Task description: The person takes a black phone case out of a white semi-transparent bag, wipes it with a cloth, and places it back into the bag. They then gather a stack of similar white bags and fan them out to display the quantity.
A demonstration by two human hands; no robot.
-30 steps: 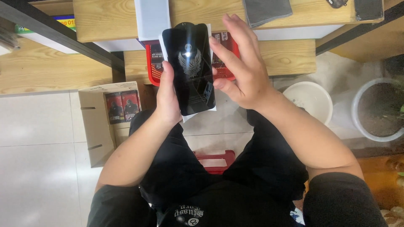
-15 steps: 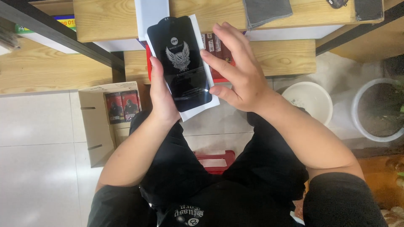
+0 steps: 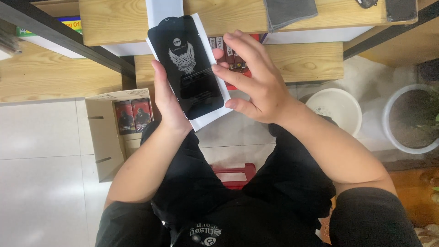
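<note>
Left fingers (image 3: 161, 87) clamp black screen protector (image 3: 190, 68) on white card — right fingers (image 3: 238, 59) spread, touching edge.

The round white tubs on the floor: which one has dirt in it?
The tub at the far right holds dark soil and a bit of plant. The other white tub, nearer the right hand, looks almost empty inside.

Black screen protector (image 3: 191, 68) on white backing card (image 3: 215, 98); open cardboard box (image 3: 109, 132) holding red-black packets (image 3: 132, 116).
</note>
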